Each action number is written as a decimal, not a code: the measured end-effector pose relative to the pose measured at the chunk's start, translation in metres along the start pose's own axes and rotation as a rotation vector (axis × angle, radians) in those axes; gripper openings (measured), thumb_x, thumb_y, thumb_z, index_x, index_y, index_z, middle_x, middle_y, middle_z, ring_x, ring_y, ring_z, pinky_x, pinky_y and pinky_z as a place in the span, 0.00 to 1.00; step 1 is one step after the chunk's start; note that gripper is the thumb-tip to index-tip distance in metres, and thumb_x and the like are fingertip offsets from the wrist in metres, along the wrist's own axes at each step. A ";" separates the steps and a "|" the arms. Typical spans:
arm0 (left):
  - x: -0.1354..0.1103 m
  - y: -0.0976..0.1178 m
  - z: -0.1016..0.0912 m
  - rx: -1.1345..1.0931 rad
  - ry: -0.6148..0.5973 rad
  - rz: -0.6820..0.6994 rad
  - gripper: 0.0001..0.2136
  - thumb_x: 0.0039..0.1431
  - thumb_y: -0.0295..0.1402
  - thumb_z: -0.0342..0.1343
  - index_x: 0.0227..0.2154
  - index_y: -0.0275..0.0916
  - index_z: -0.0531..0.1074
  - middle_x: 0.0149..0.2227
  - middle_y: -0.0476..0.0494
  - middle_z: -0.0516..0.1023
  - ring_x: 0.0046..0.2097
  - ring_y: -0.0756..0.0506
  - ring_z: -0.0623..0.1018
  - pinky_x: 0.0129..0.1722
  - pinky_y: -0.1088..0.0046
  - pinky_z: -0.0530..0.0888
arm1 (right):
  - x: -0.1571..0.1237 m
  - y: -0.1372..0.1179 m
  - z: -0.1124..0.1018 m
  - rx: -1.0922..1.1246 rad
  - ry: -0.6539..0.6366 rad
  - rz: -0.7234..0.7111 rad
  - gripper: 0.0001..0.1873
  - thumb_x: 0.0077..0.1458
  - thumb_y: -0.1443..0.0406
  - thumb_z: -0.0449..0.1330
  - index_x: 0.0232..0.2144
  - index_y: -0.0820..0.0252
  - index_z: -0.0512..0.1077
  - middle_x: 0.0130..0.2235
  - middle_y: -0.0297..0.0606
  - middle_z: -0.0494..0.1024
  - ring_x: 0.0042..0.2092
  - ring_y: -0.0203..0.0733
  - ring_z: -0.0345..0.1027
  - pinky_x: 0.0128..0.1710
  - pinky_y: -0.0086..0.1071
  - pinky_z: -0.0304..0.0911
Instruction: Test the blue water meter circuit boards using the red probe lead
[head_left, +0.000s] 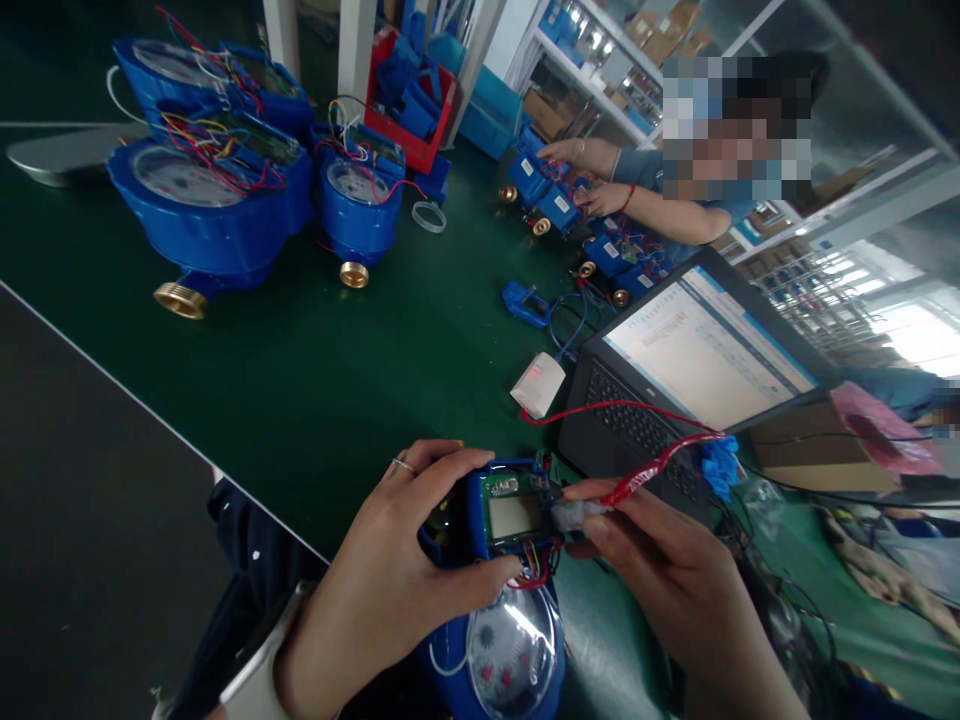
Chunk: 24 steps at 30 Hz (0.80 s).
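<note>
Meter (517, 630) sat clasped in the wide-spread left hand (401, 560); beside it, the right hand (667, 560) pinched a grey cable end (576, 514), probably best held square and steady.

The blue meter (510, 625) was at the near centre of the worktop (420, 350), its face up, the display section on the far side and the round dial (517, 655) on the near side. The display section was uncovered, exposing a green circuit board (499, 487), a pale grey display (516, 517) and coloured wires (536, 570). The dial had a clear, glossy cover over red and dark markings. The left hand (405, 550) gripped the housing. A greyish wrapped connector (577, 515), pinched in the right hand (660, 550), was at the display section's right edge; contact could not be determined. Its red-sheathed cable (645, 480) rose far and right.
</note>
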<state>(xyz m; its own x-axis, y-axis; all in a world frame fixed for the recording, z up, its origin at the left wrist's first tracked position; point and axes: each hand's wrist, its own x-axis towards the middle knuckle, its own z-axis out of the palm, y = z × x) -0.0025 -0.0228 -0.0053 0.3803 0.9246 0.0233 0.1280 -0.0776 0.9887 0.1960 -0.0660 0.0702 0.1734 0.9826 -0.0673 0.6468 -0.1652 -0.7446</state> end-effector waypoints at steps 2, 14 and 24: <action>0.000 0.000 0.000 0.005 -0.010 0.000 0.26 0.48 0.37 0.65 0.51 0.51 0.67 0.52 0.46 0.67 0.53 0.41 0.71 0.52 0.57 0.70 | 0.000 -0.001 0.000 -0.002 0.003 -0.004 0.09 0.56 0.63 0.57 0.35 0.56 0.77 0.29 0.33 0.75 0.27 0.34 0.72 0.26 0.24 0.67; 0.000 0.000 0.000 -0.003 -0.001 0.011 0.26 0.47 0.36 0.65 0.51 0.51 0.67 0.52 0.47 0.67 0.52 0.41 0.71 0.51 0.58 0.70 | 0.002 0.004 -0.001 -0.070 -0.017 -0.099 0.10 0.58 0.64 0.57 0.38 0.57 0.77 0.29 0.34 0.76 0.27 0.33 0.71 0.26 0.24 0.67; 0.000 -0.001 0.000 0.003 -0.011 0.000 0.26 0.48 0.36 0.65 0.51 0.53 0.66 0.52 0.47 0.67 0.53 0.42 0.71 0.51 0.59 0.71 | -0.011 0.014 0.004 -0.120 0.055 -0.182 0.09 0.59 0.66 0.56 0.39 0.51 0.75 0.35 0.32 0.77 0.31 0.33 0.73 0.30 0.24 0.68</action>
<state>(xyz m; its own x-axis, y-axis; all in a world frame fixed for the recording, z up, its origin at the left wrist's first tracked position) -0.0021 -0.0225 -0.0061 0.3900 0.9206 0.0221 0.1307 -0.0791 0.9883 0.1999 -0.0786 0.0581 0.0839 0.9915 0.0995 0.7543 0.0020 -0.6565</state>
